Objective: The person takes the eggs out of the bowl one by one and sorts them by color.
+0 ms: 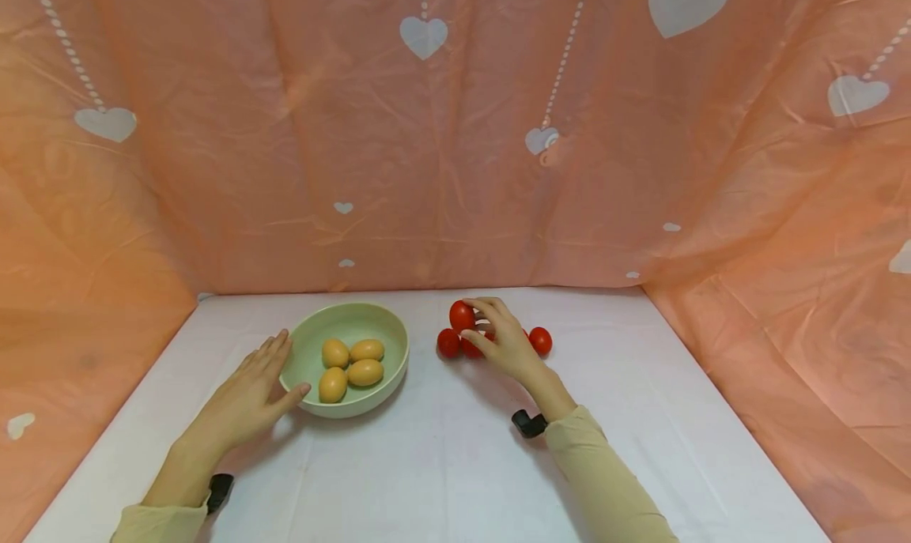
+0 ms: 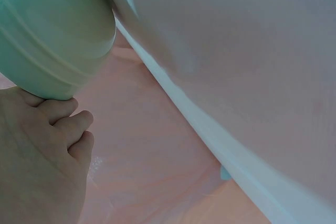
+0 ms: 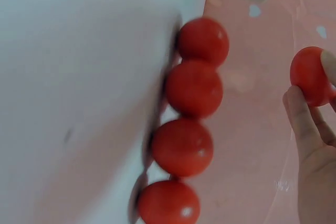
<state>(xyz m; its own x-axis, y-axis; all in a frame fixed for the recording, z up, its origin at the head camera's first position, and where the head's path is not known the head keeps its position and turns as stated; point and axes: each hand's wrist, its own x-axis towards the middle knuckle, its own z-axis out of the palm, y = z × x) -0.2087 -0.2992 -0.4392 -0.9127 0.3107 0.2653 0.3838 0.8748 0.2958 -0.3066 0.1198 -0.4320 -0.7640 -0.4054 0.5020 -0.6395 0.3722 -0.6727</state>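
Observation:
My right hand (image 1: 507, 344) pinches a small red tomato (image 1: 461, 315) between thumb and fingertips, up above a row of red tomatoes. In the right wrist view that tomato (image 3: 308, 76) is held well apart from several others (image 3: 194, 88), which sit in a line on the white cloth; the head view has some of them hidden behind the hand. On the left, a pale green bowl (image 1: 349, 409) contains several oval yellow fruits (image 1: 365, 372). My left hand (image 1: 238, 405) lies along the bowl's left side, fingers extended and thumb at the near rim. The left wrist view shows its fingers against the bowl's outer wall (image 2: 58, 30).
A white cloth (image 1: 441, 472) covers the table. Orange-pink sheeting (image 1: 455, 171) with white hearts rises along the table's back and both sides. Each wrist wears a black device (image 1: 529, 424).

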